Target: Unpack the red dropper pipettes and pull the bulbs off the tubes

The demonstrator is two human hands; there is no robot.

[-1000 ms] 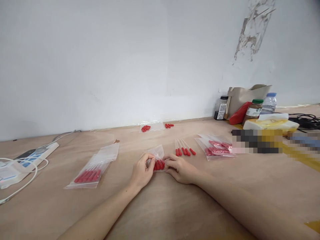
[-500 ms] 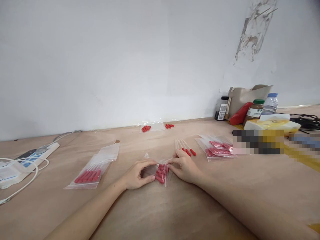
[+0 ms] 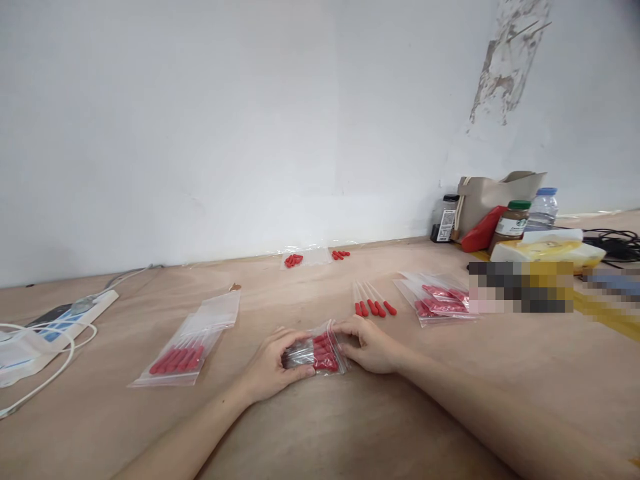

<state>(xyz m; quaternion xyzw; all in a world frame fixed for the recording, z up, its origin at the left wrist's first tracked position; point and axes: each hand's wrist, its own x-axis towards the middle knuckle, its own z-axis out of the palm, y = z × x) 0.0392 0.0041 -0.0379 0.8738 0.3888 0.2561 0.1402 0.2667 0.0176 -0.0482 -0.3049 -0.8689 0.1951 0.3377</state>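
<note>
A small clear zip bag [image 3: 326,353] of red-bulbed droppers lies in front of me, its zip end turned right. My left hand [image 3: 280,360] curls round the left part of the bag, thumb on the near side and fingers on the far side, closed on it. At the zip end, my right hand [image 3: 369,343] holds the bag's edge between bent thumb and fingers. Several loose droppers [image 3: 375,308] with red bulbs and pale stems lie just beyond my right hand. To the left rests another zip bag [image 3: 183,353] with several droppers inside.
Filled zip bags [image 3: 440,300] are piled at the right. Loose red bulbs [image 3: 341,255] and a bag with red bulbs [image 3: 294,261] sit by the wall. A power strip [image 3: 60,333] with cables is far left. Jars, a tissue pack [image 3: 547,252] and a beige bag [image 3: 495,203] stand right.
The bag between my hands now lies flatter and more spread at its zip end. My right hand has shifted slightly down, off the loose droppers, so all their bulbs show.
</note>
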